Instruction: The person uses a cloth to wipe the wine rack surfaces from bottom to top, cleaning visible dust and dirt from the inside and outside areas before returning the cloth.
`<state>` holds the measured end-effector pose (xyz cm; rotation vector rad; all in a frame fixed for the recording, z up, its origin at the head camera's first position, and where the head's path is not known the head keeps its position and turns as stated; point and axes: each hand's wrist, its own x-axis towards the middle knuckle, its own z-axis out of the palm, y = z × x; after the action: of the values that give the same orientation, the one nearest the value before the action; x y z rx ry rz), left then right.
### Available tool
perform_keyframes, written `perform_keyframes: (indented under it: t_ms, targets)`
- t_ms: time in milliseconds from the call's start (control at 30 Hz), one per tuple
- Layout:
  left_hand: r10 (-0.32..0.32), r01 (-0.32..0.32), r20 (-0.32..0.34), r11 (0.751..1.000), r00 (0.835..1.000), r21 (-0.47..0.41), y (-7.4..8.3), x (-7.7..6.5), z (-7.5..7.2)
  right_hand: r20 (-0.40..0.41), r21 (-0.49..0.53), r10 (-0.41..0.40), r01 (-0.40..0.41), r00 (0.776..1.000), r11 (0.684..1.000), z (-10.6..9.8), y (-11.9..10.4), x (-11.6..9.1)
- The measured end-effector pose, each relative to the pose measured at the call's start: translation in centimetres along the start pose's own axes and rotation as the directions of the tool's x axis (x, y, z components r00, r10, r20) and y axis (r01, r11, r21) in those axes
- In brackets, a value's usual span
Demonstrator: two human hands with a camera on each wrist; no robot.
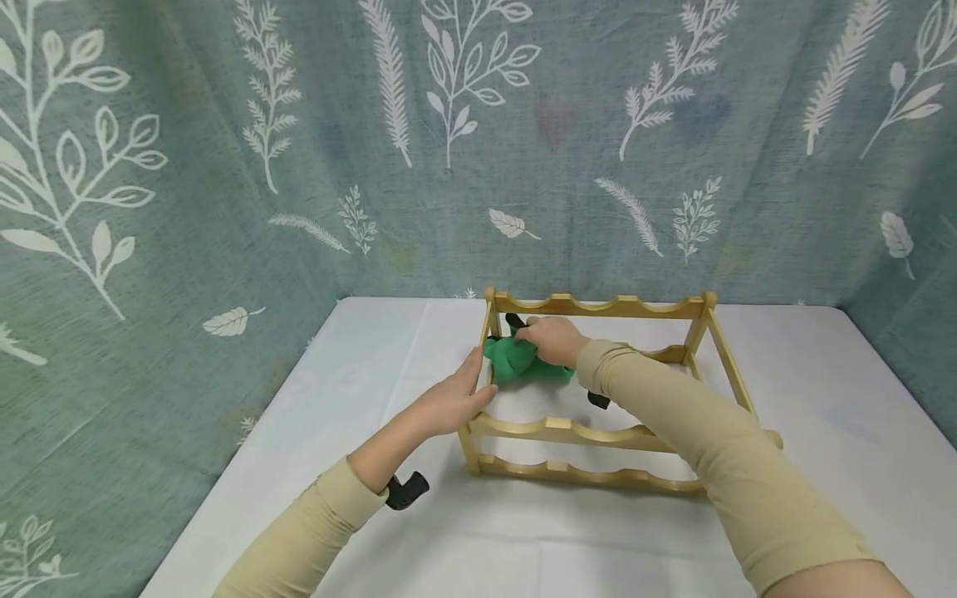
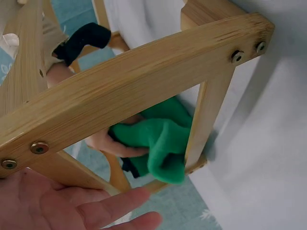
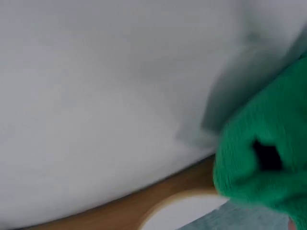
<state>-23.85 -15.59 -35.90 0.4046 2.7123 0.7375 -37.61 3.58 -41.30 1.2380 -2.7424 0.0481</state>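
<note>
A light wooden rack (image 1: 598,309) with scalloped rails stands on the white table. My right hand (image 1: 555,339) reaches inside its left end and grips a bunched green cloth (image 1: 512,359). In the left wrist view, fingers curl round the folds of the green cloth (image 2: 163,139), and a small black part shows beside it. The right wrist view shows the green cloth (image 3: 288,96) close up, with a dark gap in its folds. My left hand (image 1: 452,403) is at the rack's left side, fingers extended, touching the frame.
The white tablecloth (image 1: 404,357) spreads around the rack. A grey-green curtain (image 1: 449,224) with white leaf prints hangs behind and at both sides. Black wrist mounts (image 1: 407,492) stick out from the arms. Metal bolts (image 2: 237,56) show on the rack's end frame.
</note>
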Motion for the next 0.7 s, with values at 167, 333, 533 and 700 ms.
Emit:
perform_keyframes:
  t_ms: [167,333,533,700]
  targets:
    - [-0.020,0.021,-0.023,0.999,1.000,0.037,0.4,0.1,-0.1,0.076,-0.064,-0.038,0.043,0.996,0.997,-1.1,1.5,-1.6]
    - [-0.011,0.012,-0.025,0.999,1.000,0.037,0.5,0.2,-0.2,0.209,-0.054,-0.064,0.077,0.976,0.996,-2.4,3.3,-3.4]
    - [-0.020,0.020,-0.011,0.999,1.000,0.029,0.4,0.1,-0.3,0.370,-0.029,-0.035,0.049,0.928,0.998,-4.2,6.1,-6.3]
    - [-0.017,0.017,-0.012,1.000,1.000,0.024,0.2,0.0,-0.3,0.459,-0.017,-0.008,0.018,0.888,1.000,-5.4,7.8,-8.8]
